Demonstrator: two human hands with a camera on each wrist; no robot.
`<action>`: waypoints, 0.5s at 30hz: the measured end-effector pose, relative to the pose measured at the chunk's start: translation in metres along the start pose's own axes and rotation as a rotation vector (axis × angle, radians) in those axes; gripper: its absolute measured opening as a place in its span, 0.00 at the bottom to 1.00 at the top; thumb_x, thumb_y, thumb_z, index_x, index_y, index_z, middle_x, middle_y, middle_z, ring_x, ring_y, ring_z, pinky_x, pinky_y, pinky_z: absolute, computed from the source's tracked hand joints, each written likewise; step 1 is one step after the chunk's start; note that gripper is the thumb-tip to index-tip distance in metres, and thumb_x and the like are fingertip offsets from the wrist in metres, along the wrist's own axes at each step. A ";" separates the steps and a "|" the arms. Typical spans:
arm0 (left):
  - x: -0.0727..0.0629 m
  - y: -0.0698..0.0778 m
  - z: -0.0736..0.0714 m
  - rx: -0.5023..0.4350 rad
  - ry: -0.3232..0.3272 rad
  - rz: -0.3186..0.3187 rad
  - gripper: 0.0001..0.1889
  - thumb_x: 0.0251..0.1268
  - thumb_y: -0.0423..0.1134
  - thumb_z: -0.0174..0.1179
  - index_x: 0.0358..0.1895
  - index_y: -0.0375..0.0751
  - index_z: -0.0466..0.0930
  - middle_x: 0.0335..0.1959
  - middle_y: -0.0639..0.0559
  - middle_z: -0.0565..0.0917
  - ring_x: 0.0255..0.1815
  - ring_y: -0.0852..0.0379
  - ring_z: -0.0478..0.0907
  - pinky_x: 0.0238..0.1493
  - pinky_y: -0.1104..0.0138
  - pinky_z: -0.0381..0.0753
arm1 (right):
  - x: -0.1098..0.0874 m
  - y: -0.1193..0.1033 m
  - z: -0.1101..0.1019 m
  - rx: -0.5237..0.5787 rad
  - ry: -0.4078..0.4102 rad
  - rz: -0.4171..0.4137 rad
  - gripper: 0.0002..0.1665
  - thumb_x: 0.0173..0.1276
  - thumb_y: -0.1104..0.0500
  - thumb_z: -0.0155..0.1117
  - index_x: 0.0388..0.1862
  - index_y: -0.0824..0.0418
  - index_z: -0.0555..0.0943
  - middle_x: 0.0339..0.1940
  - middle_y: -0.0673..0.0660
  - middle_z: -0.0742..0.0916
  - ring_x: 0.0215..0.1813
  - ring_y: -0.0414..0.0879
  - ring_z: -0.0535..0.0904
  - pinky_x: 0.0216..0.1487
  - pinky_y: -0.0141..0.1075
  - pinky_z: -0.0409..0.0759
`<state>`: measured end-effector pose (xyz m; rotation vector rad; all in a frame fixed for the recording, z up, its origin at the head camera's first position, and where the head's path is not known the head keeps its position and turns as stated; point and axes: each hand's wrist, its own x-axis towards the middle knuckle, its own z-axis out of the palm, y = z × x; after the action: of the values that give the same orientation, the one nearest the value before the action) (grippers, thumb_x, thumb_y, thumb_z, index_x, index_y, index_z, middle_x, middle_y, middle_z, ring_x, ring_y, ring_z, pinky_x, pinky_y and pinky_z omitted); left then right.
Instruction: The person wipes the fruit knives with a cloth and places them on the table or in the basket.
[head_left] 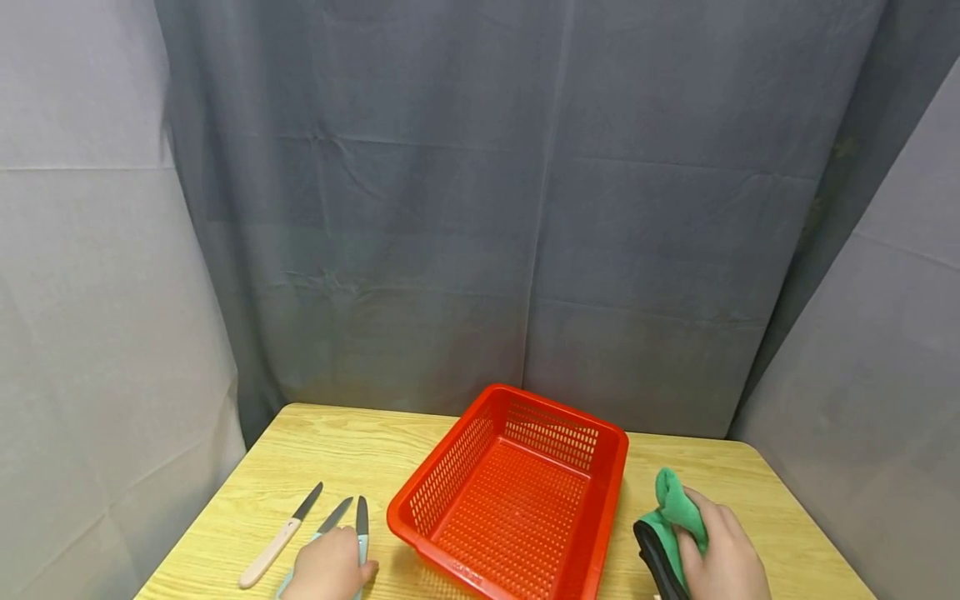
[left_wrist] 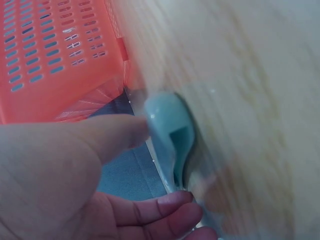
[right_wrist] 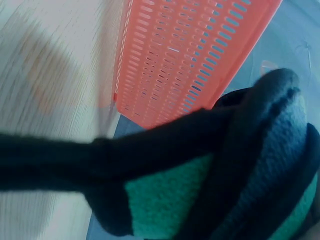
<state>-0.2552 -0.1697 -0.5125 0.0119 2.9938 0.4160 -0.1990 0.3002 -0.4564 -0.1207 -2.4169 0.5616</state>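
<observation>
Along bottom of head view, nearest: L hand (head_left: 330, 567), back up, low over inner blue knife (head_left: 363, 543) and middle blue knife (head_left: 333, 515); per L wrist cam, thumb out straight to one blue handle, fingers bent on its other side, handle btwn; whether pinched tight or only touched, can't tell. Well apart, to R of basket, R hand (head_left: 723, 554), clamped on green-and-black cloth (head_left: 667, 504), thumb and fingers round the folds. Just L of L hand, cream-handled knife (head_left: 272, 552), aslant on table (head_left: 375, 450), blade pointing away. For room: narrow strip of tabletop btwn inner blue knife and red basket (head_left: 517, 508), another btwn basket and cloth, wider space R of R hand out to slanting side edge, more wood btwn blades and far edge. Mid-table, basket set at an angle, far rim overlapping back edge in view. As to stuff: fuzzy pile w/ thick black border on cloth; smooth, glossy, round-ended blue handle w/ dk recess; tapered dk-grey blades; rectangular plastic basket w/ slotted walls, gridded floor; pale-yellow wood grain, rounded far corners. Beyond, creased grey curtain (head_left: 420, 250) w/ vert. seam, paler cloth panels (head_left: 97, 333) on either side.
</observation>
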 end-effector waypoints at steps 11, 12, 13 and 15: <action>-0.003 0.003 0.001 0.007 0.025 -0.006 0.20 0.62 0.50 0.72 0.34 0.34 0.81 0.26 0.49 0.80 0.27 0.52 0.79 0.30 0.51 0.82 | -0.002 -0.001 0.002 0.009 0.040 -0.004 0.29 0.60 0.66 0.74 0.61 0.63 0.79 0.45 0.66 0.84 0.45 0.68 0.83 0.45 0.64 0.79; -0.003 0.003 0.001 0.007 0.026 -0.004 0.18 0.62 0.49 0.72 0.32 0.35 0.80 0.25 0.50 0.79 0.26 0.53 0.77 0.30 0.52 0.82 | -0.002 -0.001 0.002 0.009 0.036 -0.001 0.29 0.60 0.66 0.74 0.62 0.63 0.79 0.46 0.66 0.84 0.46 0.68 0.83 0.45 0.65 0.79; -0.004 0.004 0.001 0.006 0.026 -0.005 0.17 0.62 0.47 0.72 0.31 0.35 0.80 0.24 0.50 0.78 0.25 0.53 0.76 0.29 0.52 0.81 | -0.001 -0.001 0.002 0.010 0.031 0.002 0.29 0.60 0.66 0.74 0.62 0.63 0.79 0.46 0.66 0.84 0.46 0.68 0.83 0.46 0.65 0.79; -0.004 0.004 0.001 -0.003 0.026 -0.008 0.15 0.62 0.44 0.71 0.30 0.36 0.80 0.23 0.51 0.77 0.24 0.54 0.74 0.29 0.53 0.80 | -0.001 0.000 0.002 0.011 0.028 0.003 0.29 0.60 0.66 0.74 0.62 0.63 0.79 0.46 0.66 0.84 0.46 0.69 0.83 0.46 0.65 0.79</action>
<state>-0.2508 -0.1655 -0.5115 -0.0059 3.0177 0.4223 -0.1993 0.2987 -0.4586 -0.1264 -2.3868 0.5714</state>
